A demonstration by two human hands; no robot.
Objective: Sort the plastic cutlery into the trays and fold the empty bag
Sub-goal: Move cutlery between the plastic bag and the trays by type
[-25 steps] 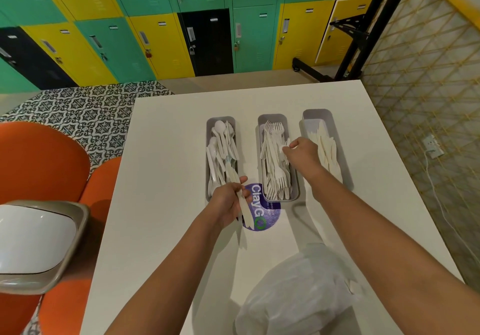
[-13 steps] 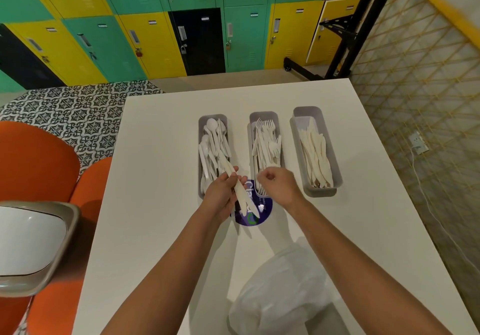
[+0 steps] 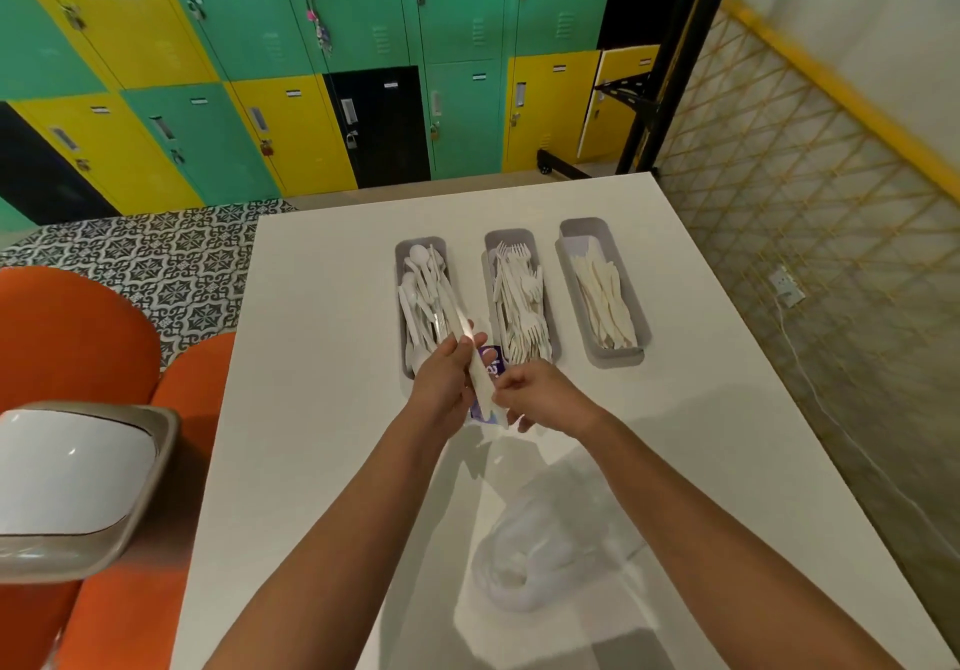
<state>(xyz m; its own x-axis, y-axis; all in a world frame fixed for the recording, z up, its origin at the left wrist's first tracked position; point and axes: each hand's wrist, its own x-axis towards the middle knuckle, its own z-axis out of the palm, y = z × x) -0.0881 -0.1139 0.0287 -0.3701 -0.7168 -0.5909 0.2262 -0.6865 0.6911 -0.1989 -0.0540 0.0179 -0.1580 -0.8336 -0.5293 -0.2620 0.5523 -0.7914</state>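
Three grey trays stand side by side on the white table point(image 3: 322, 357): the left tray point(image 3: 402, 254) holds spoons, the middle tray point(image 3: 550, 352) holds forks, the right tray point(image 3: 621, 355) holds knives. My left hand point(image 3: 441, 383) grips a bundle of white plastic cutlery point(image 3: 470, 357) in front of the left tray. My right hand point(image 3: 545, 399) pinches the near end of that bundle. The crumpled clear plastic bag point(image 3: 550, 545) lies on the table near me, between my forearms.
A round purple sticker point(image 3: 491, 365) on the table shows partly behind the hands. Orange seats point(image 3: 78, 337) and a white-lidded bin point(image 3: 67, 472) stand to the left. Coloured lockers point(image 3: 311, 72) line the back. A lattice wall point(image 3: 805, 202) with a socket runs along the right.
My right hand has come back from the fork tray to the bundle in my left hand and now pinches its near end. The view has tilted upward.
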